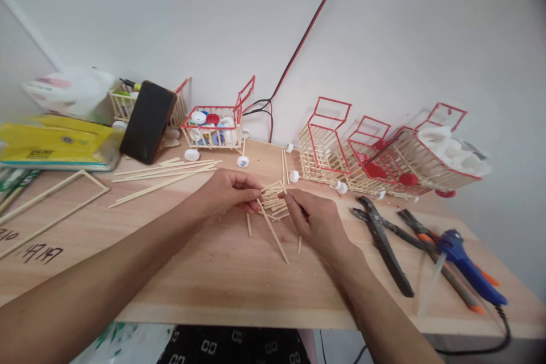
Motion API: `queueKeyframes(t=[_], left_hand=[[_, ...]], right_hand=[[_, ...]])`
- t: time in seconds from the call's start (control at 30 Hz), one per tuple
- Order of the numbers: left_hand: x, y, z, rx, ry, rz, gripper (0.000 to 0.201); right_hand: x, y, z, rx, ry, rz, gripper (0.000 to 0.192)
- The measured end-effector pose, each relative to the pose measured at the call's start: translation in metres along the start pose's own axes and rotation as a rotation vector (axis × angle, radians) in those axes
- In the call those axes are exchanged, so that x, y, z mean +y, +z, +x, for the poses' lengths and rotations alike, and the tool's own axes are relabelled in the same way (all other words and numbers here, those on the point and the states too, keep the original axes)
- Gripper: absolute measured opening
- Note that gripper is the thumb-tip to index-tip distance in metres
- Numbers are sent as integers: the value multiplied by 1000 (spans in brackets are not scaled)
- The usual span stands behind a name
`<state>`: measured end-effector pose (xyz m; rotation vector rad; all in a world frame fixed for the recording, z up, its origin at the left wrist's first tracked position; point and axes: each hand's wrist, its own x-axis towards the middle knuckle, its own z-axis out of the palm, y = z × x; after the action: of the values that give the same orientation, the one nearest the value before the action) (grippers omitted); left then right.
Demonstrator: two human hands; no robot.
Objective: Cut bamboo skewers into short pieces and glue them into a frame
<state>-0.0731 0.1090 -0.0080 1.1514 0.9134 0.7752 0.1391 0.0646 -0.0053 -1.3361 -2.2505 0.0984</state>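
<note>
My left hand (pixel 228 190) and my right hand (pixel 313 219) meet over a small pile of short wooden sticks (pixel 273 202) in the middle of the wooden table (pixel 213 273). Both hands pinch sticks from that pile with their fingertips. One longer stick (pixel 275 236) runs from the pile toward me between the hands. Two more short sticks lie loose beside it, one by each hand.
Black pliers (pixel 384 244), orange-handled pliers and a blue glue gun (pixel 467 264) lie at the right. Several red-and-wood miniature carts (pixel 375 151) stand along the wall, one (pixel 213 125) holding bottle caps. A phone (pixel 147 121), long sticks (pixel 166 170), a stick frame and yellow packets sit left.
</note>
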Motion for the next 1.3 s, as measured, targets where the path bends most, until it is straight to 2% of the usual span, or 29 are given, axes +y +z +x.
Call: queueKeyframes(t=[0.27,0.53,0.97,1.3], left_hand=[[2,0,-2,-7,34,21,26],[-2,-2,0,-69,104,48,30],[0,-3,-3,-71,131,76,39],[3,-1,-4,-29,111,137,26]], right_hand=[[0,0,0,3,8,-1,29],[-1,-2,0,-7,-4,5,29],[-1,-4,-1,11,-15,5,30],[1,-4,-1,15,-4,-23,29]])
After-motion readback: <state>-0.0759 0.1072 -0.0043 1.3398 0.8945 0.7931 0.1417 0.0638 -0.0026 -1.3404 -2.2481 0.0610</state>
